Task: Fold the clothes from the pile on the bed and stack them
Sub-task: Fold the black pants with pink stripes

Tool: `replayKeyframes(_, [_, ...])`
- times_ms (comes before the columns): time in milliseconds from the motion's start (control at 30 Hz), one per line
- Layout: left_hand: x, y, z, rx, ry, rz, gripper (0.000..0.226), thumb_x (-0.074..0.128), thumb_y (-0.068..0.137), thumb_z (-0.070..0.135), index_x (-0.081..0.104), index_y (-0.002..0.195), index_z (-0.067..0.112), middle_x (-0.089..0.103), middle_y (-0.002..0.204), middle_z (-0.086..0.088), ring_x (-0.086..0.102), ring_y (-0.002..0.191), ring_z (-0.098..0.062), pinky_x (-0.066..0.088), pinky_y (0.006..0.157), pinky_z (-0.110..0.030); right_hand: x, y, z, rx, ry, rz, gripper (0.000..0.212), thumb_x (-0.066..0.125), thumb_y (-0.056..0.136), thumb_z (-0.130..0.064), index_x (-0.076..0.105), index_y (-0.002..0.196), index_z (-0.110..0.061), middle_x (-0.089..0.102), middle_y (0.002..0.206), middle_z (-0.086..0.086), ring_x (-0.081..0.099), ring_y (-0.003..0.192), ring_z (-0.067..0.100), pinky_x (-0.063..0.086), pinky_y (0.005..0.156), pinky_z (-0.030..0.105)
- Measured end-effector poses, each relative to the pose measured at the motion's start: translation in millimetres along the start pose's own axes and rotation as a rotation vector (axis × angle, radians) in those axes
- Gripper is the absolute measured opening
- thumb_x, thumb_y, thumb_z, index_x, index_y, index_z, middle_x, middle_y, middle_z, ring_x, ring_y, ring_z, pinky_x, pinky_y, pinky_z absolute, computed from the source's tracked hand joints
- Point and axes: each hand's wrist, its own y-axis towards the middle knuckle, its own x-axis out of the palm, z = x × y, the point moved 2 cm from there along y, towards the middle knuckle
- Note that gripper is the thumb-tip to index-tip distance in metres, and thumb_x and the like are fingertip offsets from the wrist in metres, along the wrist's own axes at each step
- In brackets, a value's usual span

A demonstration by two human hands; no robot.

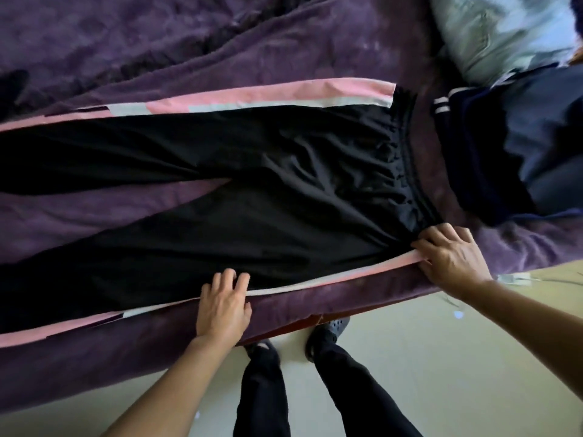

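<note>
Left hand (224, 307) has its grip spread: the fingers are straight and press flat on the near edge of the long black track trousers (284, 171) of thin smooth fabric, with pink and white side stripes. The right hand (451, 257) lies with bent fingers over the near corner of the gathered elastic waistband (403, 152). I cannot tell if its thumb is tucked under the pink stripe to pinch it.

The trousers lie flat across the bed, on the soft purple plush bed cover (157, 42), with the waistband to the right and both legs running left, a little apart.

I judge the fabric to be light, soft and rather slippery, so it will slide and wrinkle easily. The thicker waistband and the stitched side seams look like the best places to take hold.

Both leg ends are cut off at the left edge. At the right, a dark navy garment with white stripes (473, 152) lies crumpled, and its shape is unclear. Whether the pale blue-grey thing (504, 33) at the far right is clothing or a pillow is hard to say.
</note>
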Motion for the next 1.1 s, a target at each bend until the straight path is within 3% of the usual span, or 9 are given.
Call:
replayKeyframes(100, [-2,21,-4,-0.039,-0.004,-0.001,0.023,0.068,0.08,0.019,0.068,0.103,0.016,0.06,0.1,-0.007,0.056,0.097,-0.031,0.043,0.078,-0.042,1,-2,11,0.004,0.012,-0.053,0.026,0.079,0.064,-0.013,0.074,0.09,-0.013,0.066,0.097,0.005,0.061,0.093,0.035,0.044,0.076,0.043])
replayKeyframes(167, [-8,30,-13,-0.053,-0.071,-0.005,0.014,0.061,0.086,0.015,0.07,0.097,0.013,0.064,0.094,-0.007,0.059,0.095,-0.032,0.043,0.078,-0.042,-4,-4,16,-0.031,0.021,-0.041,0.021,0.061,0.077,-0.025,0.073,0.091,-0.015,0.067,0.096,0.002,0.061,0.094,0.032,0.044,0.074,0.041])
replayKeyframes(267, [-31,39,-35,-0.102,-0.351,0.028,0.012,0.058,0.088,0.011,0.065,0.098,0.011,0.069,0.084,-0.011,0.064,0.084,-0.036,0.044,0.071,-0.04,-23,10,19,0.004,0.128,-0.024,0.036,0.044,0.079,-0.037,0.071,0.087,-0.015,0.067,0.085,0.001,0.065,0.086,0.03,0.045,0.071,0.039])
replayKeyframes(333, [-59,52,-56,-0.116,-0.498,0.105,0.011,0.06,0.088,0.007,0.064,0.097,0.009,0.067,0.072,-0.015,0.065,0.072,-0.039,0.047,0.062,-0.042,-43,33,23,0.134,0.221,0.022,0.031,0.047,0.082,-0.039,0.067,0.085,-0.015,0.067,0.076,0.005,0.066,0.077,0.031,0.045,0.067,0.038])
replayKeyframes(433, [-111,95,-88,-0.055,-0.523,0.268,0.009,0.064,0.086,0.006,0.066,0.096,0.007,0.068,0.073,-0.018,0.065,0.069,-0.041,0.051,0.061,-0.045,-74,92,31,0.346,0.39,0.08,0.013,0.066,0.086,-0.028,0.065,0.091,-0.017,0.068,0.077,0.012,0.066,0.073,0.036,0.043,0.061,0.034])
replayKeyframes(633, [-182,222,-133,-0.006,-0.426,0.37,0.017,0.063,0.091,0.023,0.07,0.095,0.008,0.069,0.084,-0.023,0.064,0.08,-0.043,0.05,0.068,-0.047,-108,225,46,0.525,0.593,0.2,0.029,0.076,0.08,-0.029,0.069,0.101,-0.01,0.071,0.099,0.014,0.065,0.094,0.028,0.046,0.08,0.033])
replayKeyframes(800, [-176,318,-140,-0.066,-0.356,0.248,0.024,0.06,0.091,0.035,0.067,0.087,0.012,0.065,0.09,-0.024,0.058,0.091,-0.045,0.046,0.071,-0.046,-72,284,55,0.677,0.486,0.114,0.034,0.072,0.082,-0.038,0.068,0.107,-0.016,0.068,0.109,0.015,0.061,0.105,0.033,0.047,0.089,0.041])
replayKeyframes(967, [-140,370,-135,-0.278,-0.334,0.202,0.023,0.061,0.089,0.038,0.068,0.094,0.016,0.064,0.106,-0.023,0.056,0.103,-0.044,0.044,0.08,-0.045,-35,295,55,0.808,0.314,0.092,0.036,0.065,0.086,-0.042,0.062,0.112,-0.019,0.065,0.113,0.019,0.059,0.106,0.039,0.046,0.086,0.042])
replayKeyframes(1100, [-132,380,-128,-0.395,-0.344,0.165,0.031,0.064,0.087,0.039,0.067,0.106,0.014,0.062,0.116,-0.021,0.056,0.11,-0.041,0.045,0.089,-0.046,-36,299,52,0.785,0.147,-0.003,0.04,0.063,0.085,-0.048,0.058,0.113,-0.02,0.06,0.118,0.019,0.056,0.11,0.04,0.043,0.089,0.046])
